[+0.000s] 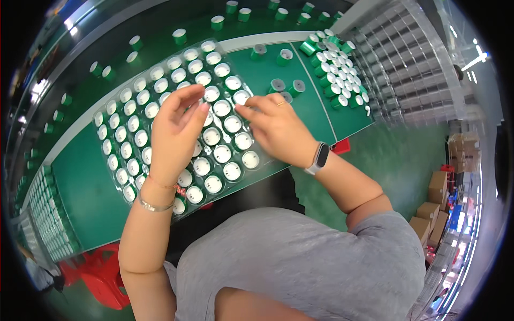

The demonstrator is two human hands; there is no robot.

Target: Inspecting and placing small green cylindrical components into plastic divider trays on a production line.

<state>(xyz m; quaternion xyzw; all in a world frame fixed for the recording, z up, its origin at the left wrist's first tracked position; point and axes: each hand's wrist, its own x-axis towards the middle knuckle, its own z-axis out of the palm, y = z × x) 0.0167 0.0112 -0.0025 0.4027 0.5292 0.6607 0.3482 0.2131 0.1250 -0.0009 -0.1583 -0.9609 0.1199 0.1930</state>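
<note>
A clear plastic tray (243, 184) lies tilted across the green table, its round pockets filled with rows of green cylinders with white round tops (232, 171). My left hand (179, 128) hovers over the middle of the tray, thumb and fingers apart, with nothing visible between them. My right hand (281, 128) is above the tray's right edge. Its fingers are bent, and the thumb and forefinger tips are slightly apart beside a white-topped cylinder (241, 97). Whether they touch it I cannot tell. Bracelets circle my left wrist, and my right wrist wears a smart band.
Several grey-topped green cylinders (298, 86) stand right of the tray. Beyond them is a packed group of green-and-white cylinders (334, 75) next to stacked clear trays (407, 64). More cylinders (179, 36) line a dark strip behind. A red stool (104, 278) and cardboard boxes (428, 211) stand nearby.
</note>
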